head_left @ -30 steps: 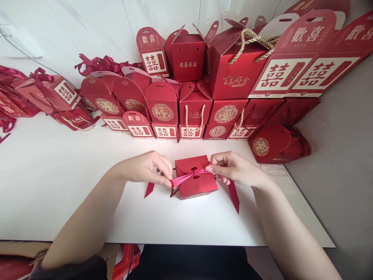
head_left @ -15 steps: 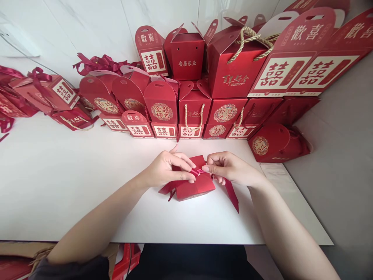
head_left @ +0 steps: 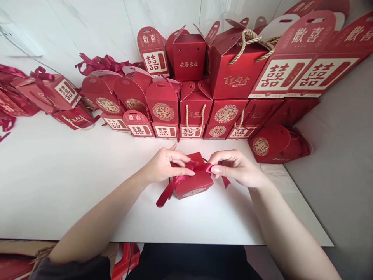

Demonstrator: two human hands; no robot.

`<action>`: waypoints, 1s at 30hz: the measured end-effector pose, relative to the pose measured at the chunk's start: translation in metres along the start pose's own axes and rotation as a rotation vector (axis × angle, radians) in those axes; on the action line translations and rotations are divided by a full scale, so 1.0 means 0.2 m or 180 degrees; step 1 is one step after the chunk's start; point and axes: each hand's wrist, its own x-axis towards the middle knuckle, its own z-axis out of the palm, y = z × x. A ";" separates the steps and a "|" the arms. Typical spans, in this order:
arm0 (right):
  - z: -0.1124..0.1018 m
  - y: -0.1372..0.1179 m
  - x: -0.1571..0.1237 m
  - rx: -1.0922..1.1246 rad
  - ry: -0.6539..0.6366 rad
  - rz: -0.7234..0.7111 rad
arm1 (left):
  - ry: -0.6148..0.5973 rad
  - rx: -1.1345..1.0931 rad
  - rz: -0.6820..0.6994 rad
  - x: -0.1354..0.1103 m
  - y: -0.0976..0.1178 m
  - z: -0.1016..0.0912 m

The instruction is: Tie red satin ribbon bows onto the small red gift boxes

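Note:
A small red gift box (head_left: 194, 186) with a gold medallion on its near side sits on the white table in front of me. Across its top runs a dark red satin ribbon (head_left: 170, 190), looped at the middle, with one tail to the left and another to the right. My left hand (head_left: 169, 165) pinches the ribbon's left loop between thumb and fingers. On the other side my right hand (head_left: 233, 168) grips the right loop by thumb and forefinger. The fingers partly cover the centre of the bow.
Stacked red gift boxes (head_left: 196, 105) line the wall behind, some with rope handles. One box (head_left: 276, 144) lies on its side at the right, by the grey wall. Ribbon-tied boxes (head_left: 43, 91) stand at the far left. The white table (head_left: 72, 186) ends near my body.
My hands have drawn slightly apart, and the ribbon between them now spreads into loops. The left tail has come forward, while the right tail shows shorter.

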 end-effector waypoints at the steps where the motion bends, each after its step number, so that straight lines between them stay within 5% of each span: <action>1: 0.02 0.00 0.01 -0.0180 0.0071 -0.0159 | -0.0044 -0.0009 -0.0001 0.00 0.01 0.00; 6: 0.11 0.03 0.05 -0.1511 0.0243 -0.0855 | -0.0144 -0.0003 0.0005 0.00 0.02 0.01; 12: 0.13 0.03 0.05 -0.2335 0.0235 -0.0956 | -0.0085 0.0107 0.0097 0.00 0.01 0.01; 15: 0.13 0.01 0.04 -0.2263 0.0186 -0.0883 | -0.0071 0.0108 0.0150 -0.01 0.01 0.01; 20: 0.12 0.03 0.05 -0.1696 0.0866 -0.0545 | 0.0032 -0.0196 -0.0111 -0.02 0.01 0.03; 30: 0.17 0.09 0.09 -0.1485 0.1148 -0.0673 | 0.0048 -0.0095 0.0029 -0.03 0.01 0.02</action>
